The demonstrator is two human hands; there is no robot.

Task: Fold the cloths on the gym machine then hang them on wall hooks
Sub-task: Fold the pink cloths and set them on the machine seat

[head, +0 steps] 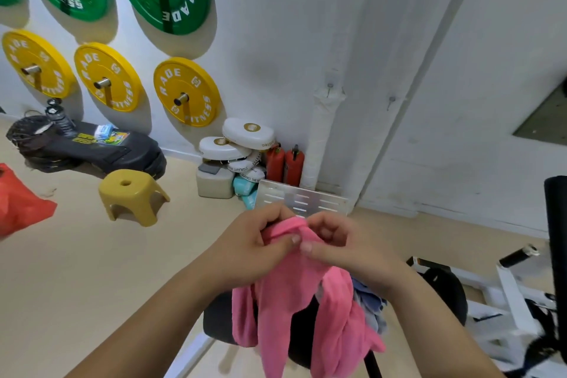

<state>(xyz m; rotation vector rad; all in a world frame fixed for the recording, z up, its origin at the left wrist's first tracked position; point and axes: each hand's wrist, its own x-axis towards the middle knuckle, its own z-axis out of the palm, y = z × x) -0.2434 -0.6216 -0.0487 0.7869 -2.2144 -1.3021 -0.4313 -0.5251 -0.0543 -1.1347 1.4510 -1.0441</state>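
Observation:
A pink cloth [300,313] hangs in loose folds in front of me, its top edge bunched between both hands. My left hand [257,242] grips that edge from the left with thumb and curled fingers. Close beside it, my right hand [337,242] pinches the same edge. Below the cloth is the black padded seat [221,319] of the gym machine, with a bluish-grey cloth [368,301] lying on it, partly hidden by the pink one. Two small wall hooks [329,87] [391,100] stick out of the white wall ahead.
Green and yellow weight plates [184,92] hang on the wall at left. On the floor are a yellow stool [132,196], black pads [101,150], a red bag [18,202], white boxing pads [245,135] and two red extinguishers [285,166]. A white machine frame [509,291] stands at right.

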